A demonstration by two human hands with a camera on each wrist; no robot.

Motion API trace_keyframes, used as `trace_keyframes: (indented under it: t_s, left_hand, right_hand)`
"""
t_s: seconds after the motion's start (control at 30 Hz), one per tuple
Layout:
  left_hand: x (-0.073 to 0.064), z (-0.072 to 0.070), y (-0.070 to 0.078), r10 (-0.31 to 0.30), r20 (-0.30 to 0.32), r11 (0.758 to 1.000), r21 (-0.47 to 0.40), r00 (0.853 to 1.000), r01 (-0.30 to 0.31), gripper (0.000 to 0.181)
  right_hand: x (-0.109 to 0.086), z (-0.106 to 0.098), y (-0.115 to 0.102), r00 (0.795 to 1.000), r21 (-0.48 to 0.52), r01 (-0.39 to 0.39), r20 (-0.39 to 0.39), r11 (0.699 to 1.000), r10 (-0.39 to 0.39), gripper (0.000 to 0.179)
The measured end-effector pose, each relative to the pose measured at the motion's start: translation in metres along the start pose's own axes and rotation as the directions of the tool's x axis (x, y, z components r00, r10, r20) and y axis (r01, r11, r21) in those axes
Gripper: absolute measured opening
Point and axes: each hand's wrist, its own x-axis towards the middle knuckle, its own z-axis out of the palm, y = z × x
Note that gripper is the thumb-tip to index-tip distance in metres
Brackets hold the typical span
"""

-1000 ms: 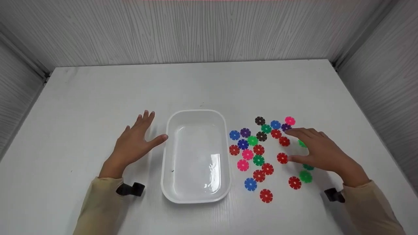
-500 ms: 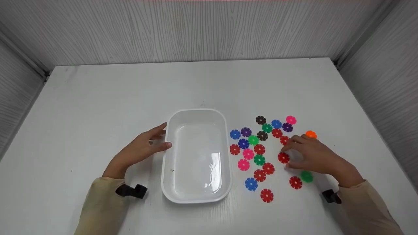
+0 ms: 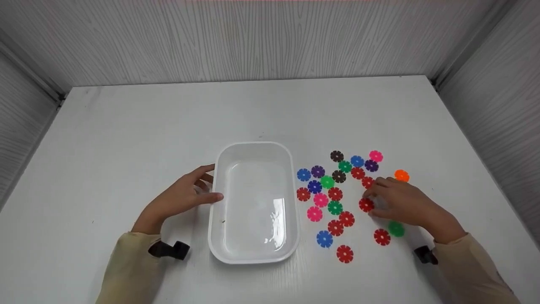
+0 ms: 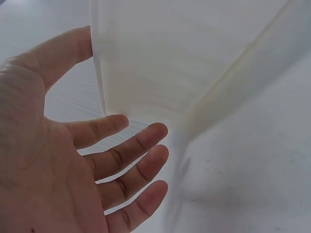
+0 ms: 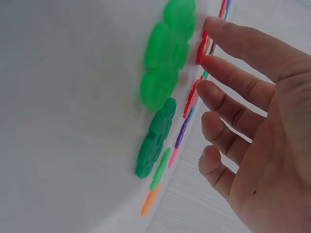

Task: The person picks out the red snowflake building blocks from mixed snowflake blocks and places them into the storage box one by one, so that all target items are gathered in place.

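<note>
On the left, my left hand (image 3: 179, 198) holds the side of a white rectangular tray (image 3: 213, 228), its thumb over the rim and its fingers along the outer wall. In the left wrist view, the fingers of that hand (image 4: 121, 150) are slightly bent against the tray wall (image 4: 160, 63). At the right, my right hand (image 3: 400, 200) pinches a red notched plastic disc (image 3: 365, 205) that lies flat on the table. The right wrist view has the red disc (image 5: 202, 47) between thumb and index fingertip.
Several notched discs in blue, purple, pink, green, brown and red lie between tray and right hand, such as a blue disc (image 3: 324, 239). An orange disc (image 3: 402, 175) lies beyond the right hand, and a green disc (image 3: 396, 229) near its wrist. Grey panels enclose the table.
My left hand has moved right onto the tray's rim. My right hand has lowered and its fingers have closed in on the red disc. The orange disc has come into sight.
</note>
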Motion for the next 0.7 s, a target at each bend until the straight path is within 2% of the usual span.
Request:
trace_keyframes:
  t_s: [0.2, 0.4, 0.53, 0.7]
  left_hand:
    - [-0.004, -0.004, 0.004, 0.001, 0.009, 1.0, -0.006, 1.0, -0.001, 0.078]
    - [-0.005, -0.002, 0.002, 0.004, 0.01, 0.999, -0.032, 1.0, -0.003, 0.077]
    - [-0.005, 0.0, 0.001, -0.006, 0.028, 0.997, -0.08, 1.0, 0.008, 0.079]
    - [-0.005, -0.002, 0.002, 0.002, 0.05, 0.992, -0.122, 0.999, 0.004, 0.079]
  right_hand:
    - [0.002, -0.001, -0.007, 1.0, -0.064, -0.007, 0.023, 0.998, 0.009, 0.042]
    - [0.006, -0.001, -0.009, 0.997, -0.079, -0.021, 0.069, 0.997, 0.027, 0.045]
    - [0.007, -0.002, -0.008, 0.996, -0.061, -0.049, 0.068, 0.997, 0.053, 0.045]
    - [0.009, -0.013, -0.014, 0.995, 0.033, -0.093, 0.049, 0.995, 0.092, 0.043]
